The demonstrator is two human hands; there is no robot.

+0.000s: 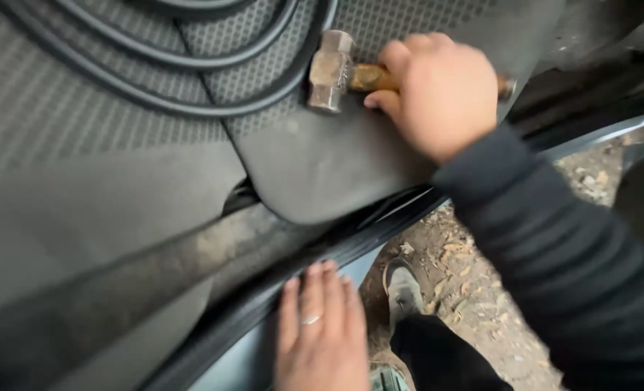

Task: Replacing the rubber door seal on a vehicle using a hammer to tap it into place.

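Quick count: one hammer (334, 71), metal head and wooden handle, in the right hand (438, 94)'s grip; two hands total, the left hand (322, 329) flat below that grip, with one ring (310, 319) on it; one shoe (403, 289) further down on the ground; one grey textured floor mat (119, 108) under the hammer.

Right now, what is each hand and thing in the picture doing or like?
Right hand: closed around the hammer's wooden handle.
Worn metal hammer with wooden handle: held, head lying against the grey textured panel.
Left hand: open, fingers flat on the dark sill edge, a ring on one finger.
Grey shoe: standing on the leaf-strewn ground.
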